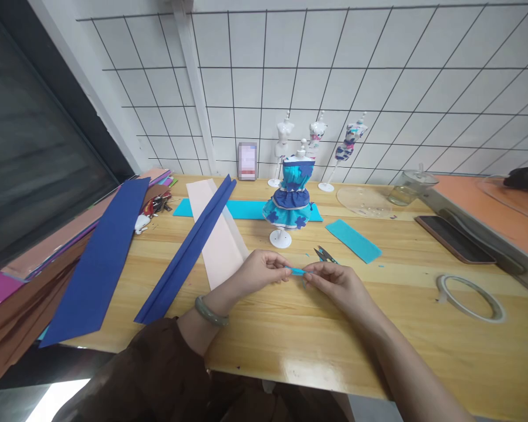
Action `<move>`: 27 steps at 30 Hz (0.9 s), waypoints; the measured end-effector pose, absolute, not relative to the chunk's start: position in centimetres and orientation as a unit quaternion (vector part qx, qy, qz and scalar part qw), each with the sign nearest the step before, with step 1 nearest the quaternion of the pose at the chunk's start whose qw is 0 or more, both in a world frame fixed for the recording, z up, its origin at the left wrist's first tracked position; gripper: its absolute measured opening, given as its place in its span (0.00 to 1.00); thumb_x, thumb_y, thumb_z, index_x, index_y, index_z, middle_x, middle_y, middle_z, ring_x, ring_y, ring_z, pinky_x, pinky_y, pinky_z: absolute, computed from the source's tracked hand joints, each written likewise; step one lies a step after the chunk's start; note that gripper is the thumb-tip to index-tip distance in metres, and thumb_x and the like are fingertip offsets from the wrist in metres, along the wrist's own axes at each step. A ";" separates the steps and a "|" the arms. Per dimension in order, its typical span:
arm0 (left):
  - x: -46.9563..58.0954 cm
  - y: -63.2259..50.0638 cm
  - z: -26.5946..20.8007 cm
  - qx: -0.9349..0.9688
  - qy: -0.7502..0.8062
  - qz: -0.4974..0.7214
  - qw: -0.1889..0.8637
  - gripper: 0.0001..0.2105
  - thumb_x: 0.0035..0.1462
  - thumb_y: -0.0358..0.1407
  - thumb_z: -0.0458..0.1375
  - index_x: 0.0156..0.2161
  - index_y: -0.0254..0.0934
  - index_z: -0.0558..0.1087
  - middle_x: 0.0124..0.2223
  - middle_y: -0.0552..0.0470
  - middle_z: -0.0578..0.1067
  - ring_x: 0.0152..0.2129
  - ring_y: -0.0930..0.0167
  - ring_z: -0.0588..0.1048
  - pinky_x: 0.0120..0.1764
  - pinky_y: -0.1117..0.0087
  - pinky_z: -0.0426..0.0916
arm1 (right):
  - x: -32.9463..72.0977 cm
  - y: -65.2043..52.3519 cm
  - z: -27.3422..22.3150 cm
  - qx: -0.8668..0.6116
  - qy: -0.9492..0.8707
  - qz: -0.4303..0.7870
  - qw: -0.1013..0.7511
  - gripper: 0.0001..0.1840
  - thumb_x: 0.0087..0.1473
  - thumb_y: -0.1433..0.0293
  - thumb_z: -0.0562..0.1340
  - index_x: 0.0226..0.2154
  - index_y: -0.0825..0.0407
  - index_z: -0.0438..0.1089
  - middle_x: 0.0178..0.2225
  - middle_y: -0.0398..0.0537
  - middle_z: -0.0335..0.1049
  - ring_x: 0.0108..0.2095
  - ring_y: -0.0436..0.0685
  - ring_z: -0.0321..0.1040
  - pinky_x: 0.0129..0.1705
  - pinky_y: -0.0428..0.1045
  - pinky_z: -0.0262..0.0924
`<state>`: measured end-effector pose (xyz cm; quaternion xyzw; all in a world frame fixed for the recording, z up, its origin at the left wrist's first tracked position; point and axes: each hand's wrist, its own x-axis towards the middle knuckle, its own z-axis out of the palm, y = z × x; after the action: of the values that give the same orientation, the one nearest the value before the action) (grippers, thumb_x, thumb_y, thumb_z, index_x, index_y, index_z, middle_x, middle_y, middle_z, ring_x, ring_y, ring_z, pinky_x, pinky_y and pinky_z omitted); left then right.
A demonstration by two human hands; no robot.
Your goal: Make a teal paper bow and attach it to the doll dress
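A small strip of turquoise crepe paper (297, 272) is stretched between my two hands, just above the table. My left hand (266, 268) pinches its left end, and my right hand (332, 278) pinches the right end. Small scissors (324, 254) lie just beyond my right hand, partly hidden by it. Behind my hands stands a mini dress form (289, 199) on a white base, wearing a turquoise and dark blue tiered paper dress. A folded turquoise piece (354, 240) rests to its right.
Blue folded paper (187, 252) crosses a pale pink sheet (211, 234). More coloured sheets (97, 258) pile at the left. Three dress forms (345, 146) and a phone (247, 161) stand by the wall. A tape roll (471, 317), dark phone (454, 238) and glass jar (408, 187) sit right.
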<state>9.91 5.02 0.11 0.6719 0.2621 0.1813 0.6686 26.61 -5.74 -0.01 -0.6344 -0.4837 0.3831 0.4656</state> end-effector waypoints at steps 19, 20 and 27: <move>9.8 5.1 0.3 0.613 0.243 0.178 0.730 0.15 0.44 0.38 0.63 0.35 0.29 0.72 0.27 0.46 0.76 0.23 0.74 0.74 0.28 0.73 0.68 | 27.1 -5.8 -0.2 -0.609 -0.428 0.435 0.507 0.16 0.41 0.60 0.66 0.32 0.53 0.73 0.22 0.46 0.72 0.26 0.52 0.67 0.33 0.49 0.60; 9.9 5.1 0.3 0.611 0.241 0.182 0.732 0.15 0.44 0.38 0.63 0.35 0.29 0.72 0.27 0.46 0.76 0.23 0.74 0.74 0.28 0.73 0.68 | 27.1 -5.8 -0.2 -0.608 -0.425 0.437 0.508 0.16 0.41 0.60 0.66 0.32 0.53 0.73 0.22 0.45 0.72 0.26 0.52 0.67 0.33 0.49 0.60; 10.0 5.0 0.4 0.594 0.252 0.196 0.739 0.14 0.45 0.37 0.63 0.35 0.29 0.73 0.27 0.46 0.76 0.24 0.72 0.75 0.29 0.73 0.68 | 27.1 -5.7 -0.5 -0.594 -0.405 0.445 0.534 0.13 0.40 0.62 0.67 0.30 0.53 0.74 0.21 0.45 0.72 0.25 0.52 0.67 0.34 0.49 0.60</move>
<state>10.00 5.05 0.44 0.5936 0.2522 0.1960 0.7386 27.11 -5.67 -0.49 -0.5940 -0.4047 0.4455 0.5338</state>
